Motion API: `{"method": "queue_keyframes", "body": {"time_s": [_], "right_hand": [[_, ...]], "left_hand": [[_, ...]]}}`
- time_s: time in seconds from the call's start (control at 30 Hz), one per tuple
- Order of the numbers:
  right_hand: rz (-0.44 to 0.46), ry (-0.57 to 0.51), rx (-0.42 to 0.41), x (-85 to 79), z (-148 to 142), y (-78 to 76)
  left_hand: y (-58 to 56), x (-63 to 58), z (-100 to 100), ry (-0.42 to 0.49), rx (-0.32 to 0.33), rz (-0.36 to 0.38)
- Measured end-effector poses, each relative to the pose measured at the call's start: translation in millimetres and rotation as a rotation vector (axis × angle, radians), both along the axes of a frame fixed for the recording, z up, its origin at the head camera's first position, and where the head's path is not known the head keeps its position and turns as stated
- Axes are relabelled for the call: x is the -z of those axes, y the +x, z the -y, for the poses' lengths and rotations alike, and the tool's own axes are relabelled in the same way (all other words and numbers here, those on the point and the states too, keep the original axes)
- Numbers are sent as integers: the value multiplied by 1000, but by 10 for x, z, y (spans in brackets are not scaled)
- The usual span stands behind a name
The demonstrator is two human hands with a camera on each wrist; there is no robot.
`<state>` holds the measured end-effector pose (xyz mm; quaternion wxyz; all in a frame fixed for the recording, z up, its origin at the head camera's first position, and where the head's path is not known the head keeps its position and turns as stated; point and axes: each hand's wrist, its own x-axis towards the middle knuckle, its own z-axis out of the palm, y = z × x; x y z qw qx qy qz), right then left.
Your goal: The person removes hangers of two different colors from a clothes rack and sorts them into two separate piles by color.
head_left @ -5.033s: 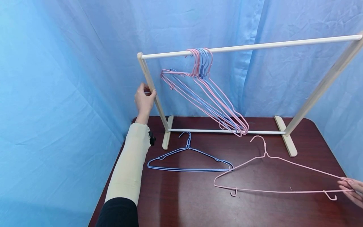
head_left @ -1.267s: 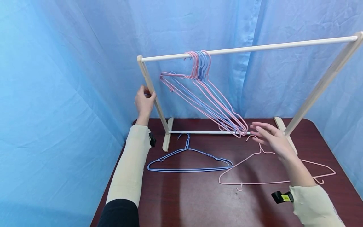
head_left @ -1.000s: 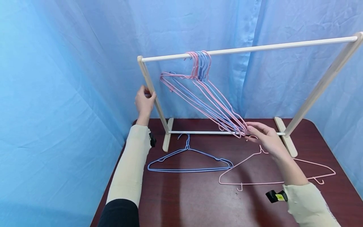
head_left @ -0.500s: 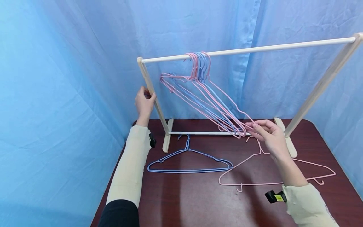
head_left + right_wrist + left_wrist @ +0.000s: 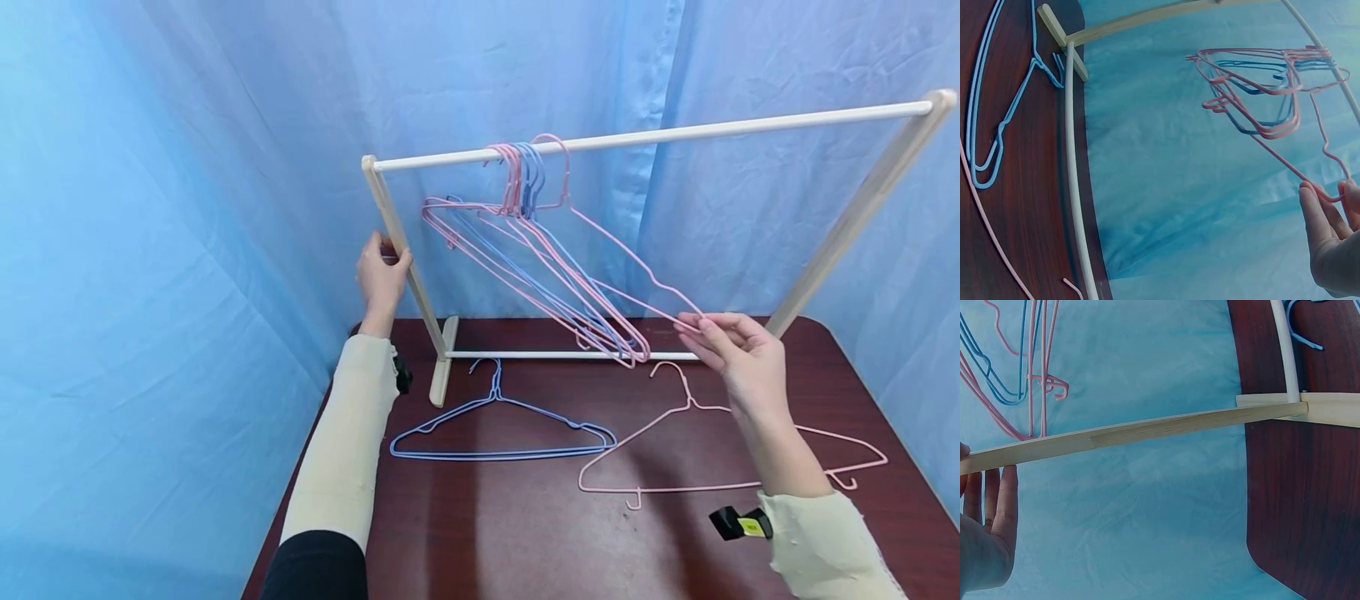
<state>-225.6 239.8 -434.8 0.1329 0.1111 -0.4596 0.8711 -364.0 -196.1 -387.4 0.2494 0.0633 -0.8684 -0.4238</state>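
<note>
My left hand [image 5: 382, 275] grips the left upright [image 5: 392, 210] of a wooden clothes rack; in the left wrist view several fingers [image 5: 1005, 506] press its edge. At the right, my right hand [image 5: 742, 354] pinches the lower right corner of a pink hanger [image 5: 630, 254]. That hanger's hook still loops over the white top rail [image 5: 712, 128], apart from the others. The right wrist view shows fingertips [image 5: 1311, 199] and thumb around its pink wire [image 5: 1279, 159]. Left of it hangs a tight bunch of pink and blue hangers [image 5: 555, 283].
Blue hangers [image 5: 502, 456], overlapping, lie flat on the dark red table [image 5: 525, 533]. A pink hanger [image 5: 675, 488] with small hooks lies to their right, partly under my right forearm. The rack's lower bar [image 5: 510, 355] runs along the back; a blue curtain [image 5: 225, 167] hangs behind.
Earlier my right hand let go of a pink hanger on the table. It then reached the hanging bunch, took the outermost pink hanger's corner and drew it right. My left hand stayed put.
</note>
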Motion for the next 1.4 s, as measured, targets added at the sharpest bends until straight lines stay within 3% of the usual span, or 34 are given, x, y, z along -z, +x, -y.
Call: {"method": "queue_keyframes", "body": {"time_s": [0.3,0.63,0.87,1.13,1.4], "right_hand": [[-31,-111,38,-65,-139,77],[-2,-150,105,-114,-303,217],[10,-237,137,-96,-444,307],[51,-186,262,-58,-612,407],[26,-267,232,10,-739,475]], "left_hand": [[-4,4,6,0,-2,1],[-8,12,10,3,-5,2],[-30,28,22,6,-2,-2],[-29,19,28,11,2,-12],[-40,28,30,1,-3,-10]]}}
